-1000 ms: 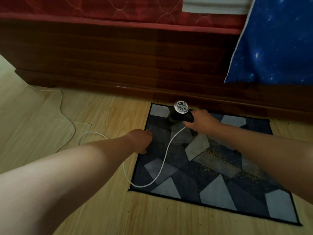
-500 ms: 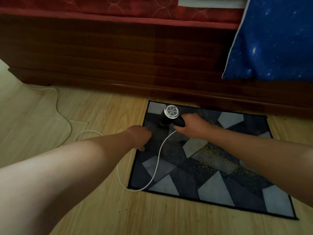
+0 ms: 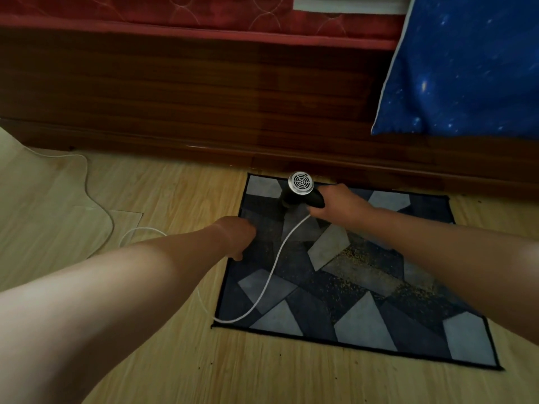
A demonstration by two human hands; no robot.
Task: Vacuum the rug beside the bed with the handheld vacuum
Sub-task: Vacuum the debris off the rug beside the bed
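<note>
A: Handheld vacuum (image 3: 300,190) sits at the far left corner of the rug (image 3: 364,325), centre of frame, just below the bed frame (image 3: 204,97), with its nozzle down on the pile. Right hand (image 3: 338,203) is wrapped round the handle.

B: Left hand (image 3: 236,237)?

A: Left of centre, on the rug's left edge, fingers curled. Cannot tell whether it pinches the edge or only bears down on it.

B: How to run the stroke?

A: Judgement: a speckled band of grit (image 3: 361,258) lies right of centre, so most of the work remains. Use slow, overlapping pulls toward the lower right, nozzle flat, with the left hand pinning the rug against rucking. The white cord (image 3: 271,275) loops over the rug's lower left; lift it aside before passing there, or it may snag.
</note>
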